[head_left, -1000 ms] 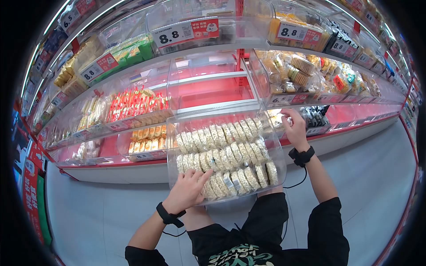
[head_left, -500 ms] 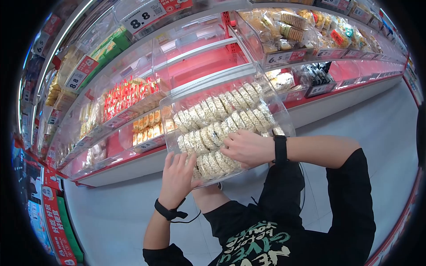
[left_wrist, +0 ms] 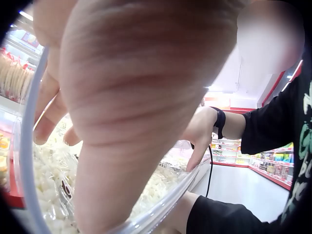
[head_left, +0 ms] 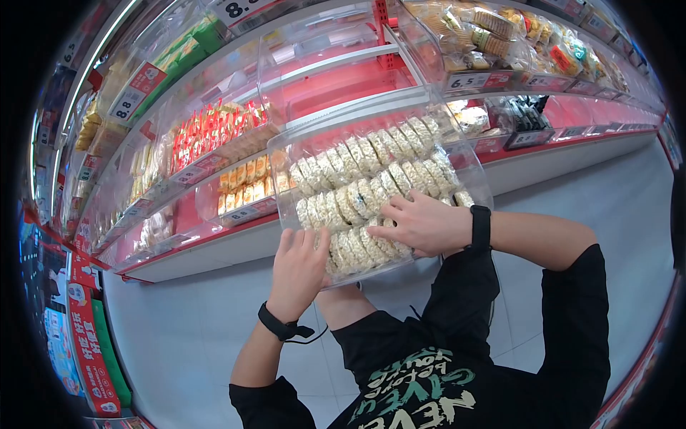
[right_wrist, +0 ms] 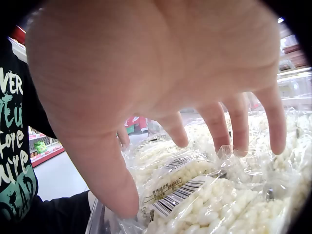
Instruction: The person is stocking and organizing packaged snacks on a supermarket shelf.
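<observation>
A clear plastic bin (head_left: 464, 161) tilts over the person's knees. It holds three rows of round, white puffed-grain cakes (head_left: 357, 193) in clear wrappers. My left hand (head_left: 299, 266) lies over its near left corner. In the left wrist view, the fingers (left_wrist: 51, 112) reach down inside the rim toward the wrapped cakes, with the thumb by the near wall. Over the nearest rows my right hand (head_left: 421, 225) spreads its fingers. The right wrist view shows those fingertips (right_wrist: 239, 146) on the wrappers and the thumb beside a barcoded packet (right_wrist: 180, 195).
Ahead stands a store shelf with an open red bay (head_left: 336, 89). Red-wrapped snacks (head_left: 218, 136) and orange-and-white packets (head_left: 246, 189) fill bins to its left, with bagged biscuits (head_left: 479, 32) at upper right. Grey floor (head_left: 207, 329) lies around the knees.
My right hand has come from beyond the bin's right side onto the cakes in the near rows. My left hand has shifted from the front cakes to the bin's near left corner.
</observation>
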`<act>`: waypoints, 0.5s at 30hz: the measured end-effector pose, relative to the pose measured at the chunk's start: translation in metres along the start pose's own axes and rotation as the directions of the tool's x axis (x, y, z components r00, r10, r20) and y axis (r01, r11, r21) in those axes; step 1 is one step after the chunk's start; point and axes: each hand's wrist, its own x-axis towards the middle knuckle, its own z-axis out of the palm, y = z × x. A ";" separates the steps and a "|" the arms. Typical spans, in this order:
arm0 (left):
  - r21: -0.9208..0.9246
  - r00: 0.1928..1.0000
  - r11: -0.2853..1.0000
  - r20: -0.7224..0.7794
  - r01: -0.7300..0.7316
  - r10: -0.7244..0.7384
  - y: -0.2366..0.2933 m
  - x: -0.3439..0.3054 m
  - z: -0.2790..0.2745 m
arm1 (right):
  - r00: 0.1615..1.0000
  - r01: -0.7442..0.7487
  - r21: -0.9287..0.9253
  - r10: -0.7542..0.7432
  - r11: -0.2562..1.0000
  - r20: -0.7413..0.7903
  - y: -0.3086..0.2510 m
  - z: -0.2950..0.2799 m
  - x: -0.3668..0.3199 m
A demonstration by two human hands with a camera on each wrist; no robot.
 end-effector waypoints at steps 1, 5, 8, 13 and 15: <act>0.025 0.999 1.000 0.031 -0.019 0.018 0.000 0.002 0.001 | 1.000 -0.005 0.022 0.005 1.000 -0.002 0.001 0.002 0.001; -0.099 0.996 0.991 -0.005 -0.094 0.094 -0.013 0.005 -0.002 | 1.000 -0.007 0.099 0.008 0.995 -0.014 0.009 0.012 0.004; -0.101 0.985 0.984 -0.106 -0.147 0.136 -0.014 0.004 0.000 | 0.996 0.009 0.137 0.002 0.991 -0.086 0.010 0.019 0.003; -0.111 0.980 0.976 -0.099 -0.185 0.174 -0.018 0.003 0.003 | 0.985 0.010 0.191 0.022 0.982 -0.169 0.011 0.024 0.000; -0.131 0.978 0.972 -0.108 -0.194 0.181 -0.020 0.003 0.000 | 0.980 -0.002 0.201 0.042 0.980 -0.193 0.011 0.024 -0.002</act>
